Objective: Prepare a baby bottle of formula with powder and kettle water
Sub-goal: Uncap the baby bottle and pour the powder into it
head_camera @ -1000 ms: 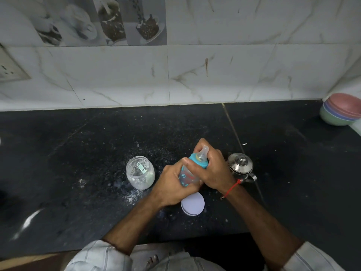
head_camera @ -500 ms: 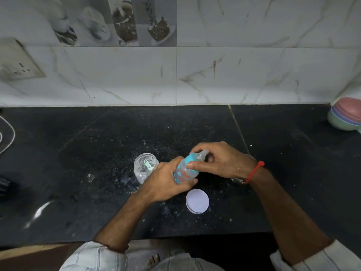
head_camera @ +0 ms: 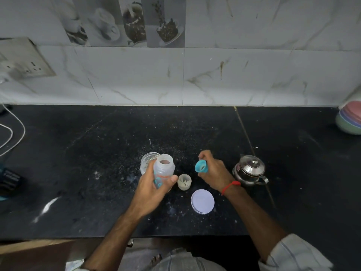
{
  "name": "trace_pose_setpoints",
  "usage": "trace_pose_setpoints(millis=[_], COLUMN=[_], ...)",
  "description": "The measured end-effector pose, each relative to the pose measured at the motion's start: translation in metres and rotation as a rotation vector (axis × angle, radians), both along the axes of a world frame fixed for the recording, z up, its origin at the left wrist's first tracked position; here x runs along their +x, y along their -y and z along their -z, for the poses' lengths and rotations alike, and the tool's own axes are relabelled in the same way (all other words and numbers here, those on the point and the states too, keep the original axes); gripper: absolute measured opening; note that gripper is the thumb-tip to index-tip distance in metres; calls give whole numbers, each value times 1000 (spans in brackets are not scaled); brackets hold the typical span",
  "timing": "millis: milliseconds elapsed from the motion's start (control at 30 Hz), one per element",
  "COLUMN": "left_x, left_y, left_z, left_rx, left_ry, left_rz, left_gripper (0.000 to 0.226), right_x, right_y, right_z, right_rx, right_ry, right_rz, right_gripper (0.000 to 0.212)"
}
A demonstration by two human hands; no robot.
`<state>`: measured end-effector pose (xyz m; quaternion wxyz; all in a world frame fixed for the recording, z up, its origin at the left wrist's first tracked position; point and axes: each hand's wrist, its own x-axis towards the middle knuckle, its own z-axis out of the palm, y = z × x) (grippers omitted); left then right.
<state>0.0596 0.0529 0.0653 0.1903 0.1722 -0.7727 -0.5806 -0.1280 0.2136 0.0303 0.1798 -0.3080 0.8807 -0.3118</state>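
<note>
At the far left a white cable [head_camera: 11,132] loops over the black surface [head_camera: 88,143], and a dark packet [head_camera: 9,180] lies cut off by the frame edge; its print is too blurred to read. Toward the middle, a clear jar [head_camera: 145,162] stands mostly hidden behind the baby bottle [head_camera: 163,169]. The left hand [head_camera: 151,189] has its grip wrapped round the bottle's lower body, thumb across the front, holding it tilted with the open mouth up; whether it rests on the surface I cannot tell. Just beside it stands a small translucent cup [head_camera: 184,182] with pale residue inside. Nearer the edge lies a white round lid [head_camera: 202,201], flat. The right hand [head_camera: 214,173], a red thread at the wrist, pinches the blue teat ring [head_camera: 201,166] in curled fingers, clear of the bottle. Right of it sits a small steel kettle [head_camera: 250,170], lid on. Stacked pastel bowls [head_camera: 350,120] are cut off at the far right.
</note>
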Motion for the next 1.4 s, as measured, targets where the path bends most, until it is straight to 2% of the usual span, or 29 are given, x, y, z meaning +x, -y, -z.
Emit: trace_pose_setpoints(millis=[133,200,333,467,600,733,800,900,967,1133,1333,1400], left_x=[8,12,17,18,18,20,21,21,18,10,-6,-10], left_y=[-6,-6,-3,-2,-1,-2,-3,-6,-8,-16,-25,-26], left_z=[7,9,12,12,13,13,14,17,22,39,34,31], left_rx=[-5,-23,-43,-66,-74,-67,-63,-54,-59,-67,-20,-5], left_ry=[28,36,47,52,61,64,65,71,85,111,80,66], left_rz=[11,13,-32,-86,-102,-92,-85,-68,-50,-5,23,31], left_gripper=[43,44,48,54,56,55,55,54,56,57,58,57], right_x=[1,1,9,21,27,29,30,29,28,24,29,28], right_y=[7,6,6,15,21,15,11,5,2,-9,-12,-13], right_z=[27,25,15,21,33,36,32,14,-2,-44,-84,-87], right_rx=[282,296,188,319,350,186,23,-295,-391,-349,-301,-285], right_ry=[-71,-98,-216,-264,-254,-258,-212,-33,-29,-323,-691,-749], right_rz=[-85,-115,-195,-286,-323,-295,-249,-153,-140,-283,-508,-543], right_gripper=[70,71,70,89,69,53,51,50,54,60,40,36])
